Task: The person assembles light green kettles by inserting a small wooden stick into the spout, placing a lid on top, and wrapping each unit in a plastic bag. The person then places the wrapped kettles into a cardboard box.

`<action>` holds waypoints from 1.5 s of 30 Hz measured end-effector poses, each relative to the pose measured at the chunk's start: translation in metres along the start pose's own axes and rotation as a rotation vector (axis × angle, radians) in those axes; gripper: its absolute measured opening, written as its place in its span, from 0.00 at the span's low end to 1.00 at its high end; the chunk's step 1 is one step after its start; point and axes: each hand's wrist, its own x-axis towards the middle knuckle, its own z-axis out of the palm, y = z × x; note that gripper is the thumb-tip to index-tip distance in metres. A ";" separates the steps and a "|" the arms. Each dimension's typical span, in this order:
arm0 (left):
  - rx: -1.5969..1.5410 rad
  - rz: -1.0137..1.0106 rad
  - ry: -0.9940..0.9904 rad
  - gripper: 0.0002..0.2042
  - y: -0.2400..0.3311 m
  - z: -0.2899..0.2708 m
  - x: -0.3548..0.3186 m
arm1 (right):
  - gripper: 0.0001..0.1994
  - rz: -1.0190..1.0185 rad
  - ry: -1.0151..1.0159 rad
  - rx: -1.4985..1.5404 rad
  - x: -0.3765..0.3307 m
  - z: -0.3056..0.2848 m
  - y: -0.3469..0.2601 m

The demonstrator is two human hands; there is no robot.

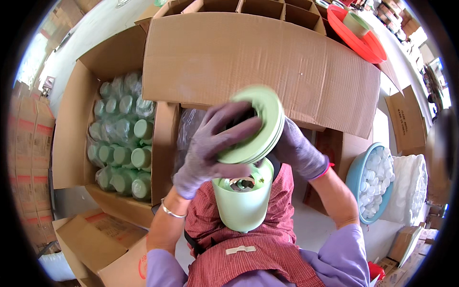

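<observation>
Lap (283, 198) carries the green pot (243, 209), mouth up; soft seat, so a knock could tip it. Left hand (210, 146) half curled, gripping the green lid (267, 118), tilted just above. Right hand (300, 152) behind lid, its hold unclear; weak pinch might drop it, striking metal part (237, 184) inside pot.

Pale floor (110, 21) bearing open cartons (69, 143); red-aproned lap (283, 193) bearing green container (241, 208).
</observation>
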 end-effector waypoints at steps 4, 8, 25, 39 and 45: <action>-0.160 -0.187 -0.196 0.32 -0.001 -0.010 -0.047 | 0.16 0.947 0.029 0.198 -0.033 -0.028 0.006; -0.169 -0.177 -0.325 0.27 0.007 -0.003 -0.051 | 0.16 0.605 -0.071 0.047 -0.023 -0.009 -0.022; -0.699 -0.532 -0.027 0.28 0.033 0.038 -0.081 | 0.41 0.470 -0.586 0.113 -0.050 0.001 -0.029; -0.314 -0.406 -0.315 0.16 0.023 0.124 -0.153 | 0.30 0.103 -0.407 -0.030 -0.095 -0.009 -0.078; -0.794 -0.489 -0.548 0.18 0.002 0.128 -0.164 | 0.27 -0.305 -0.564 0.047 -0.062 0.015 -0.101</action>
